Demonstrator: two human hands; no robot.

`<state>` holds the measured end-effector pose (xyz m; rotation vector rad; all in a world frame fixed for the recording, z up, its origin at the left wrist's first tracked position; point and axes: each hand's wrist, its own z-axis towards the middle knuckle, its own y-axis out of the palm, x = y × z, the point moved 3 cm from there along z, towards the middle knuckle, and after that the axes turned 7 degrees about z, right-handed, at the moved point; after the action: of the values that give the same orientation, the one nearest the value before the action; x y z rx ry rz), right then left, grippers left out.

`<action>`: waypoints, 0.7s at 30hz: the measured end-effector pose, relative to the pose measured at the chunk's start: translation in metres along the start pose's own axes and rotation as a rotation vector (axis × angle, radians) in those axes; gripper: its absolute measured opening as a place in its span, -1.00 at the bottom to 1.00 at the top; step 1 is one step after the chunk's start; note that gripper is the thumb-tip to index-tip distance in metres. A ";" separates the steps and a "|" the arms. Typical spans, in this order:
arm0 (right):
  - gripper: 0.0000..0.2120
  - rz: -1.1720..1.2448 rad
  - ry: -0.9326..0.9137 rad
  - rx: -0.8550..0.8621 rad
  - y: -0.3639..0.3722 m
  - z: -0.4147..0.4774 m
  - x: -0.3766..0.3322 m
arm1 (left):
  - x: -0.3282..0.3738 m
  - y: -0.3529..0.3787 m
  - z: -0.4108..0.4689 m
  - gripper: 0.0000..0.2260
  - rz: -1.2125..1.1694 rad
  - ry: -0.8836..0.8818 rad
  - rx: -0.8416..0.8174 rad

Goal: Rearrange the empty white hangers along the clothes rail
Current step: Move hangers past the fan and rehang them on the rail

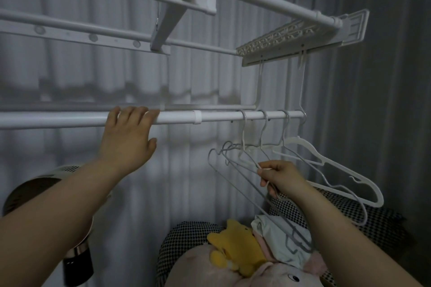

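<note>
Lowest and nearest, a yellow toy [235, 247] lies on a pink toy [224, 272], beside a folded white cloth [275, 235], all on a houndstooth cushion [186, 233]. At the lower left stands a round fan [42, 184].

The right hand [282, 179] reaches up over the toys. Its thumb and curled fingers pinch the sloping arm of a thin hanger [253, 162]. The left hand [130, 137] is higher and well to the left, its fingers fairly straight and laid over the rail [221, 116], with the thumb spread out below and nothing gripped.

The hangers [263, 130] are bunched at the right end of the rail, four hooks close together. All are empty. Most are thin, pale grey-white wire shapes whose arms overlap and cross. The one furthest right is a flat plastic hanger [296, 141], white and broader, with notched shoulders.

Above the rail, a white rack [303, 35] carries two more thin hooks. A pale pleated curtain [210, 77] closes off everything behind.
</note>
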<state>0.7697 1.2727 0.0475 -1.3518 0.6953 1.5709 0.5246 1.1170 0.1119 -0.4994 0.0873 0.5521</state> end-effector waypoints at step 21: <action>-0.69 -0.274 -0.123 0.180 0.014 -0.019 -0.028 | -0.021 -0.020 -0.008 -0.52 -0.061 0.058 -0.074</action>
<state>0.7652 1.2428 0.0674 -1.1542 0.5376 1.3271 0.5177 1.0883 0.1185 -0.5890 0.1071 0.4826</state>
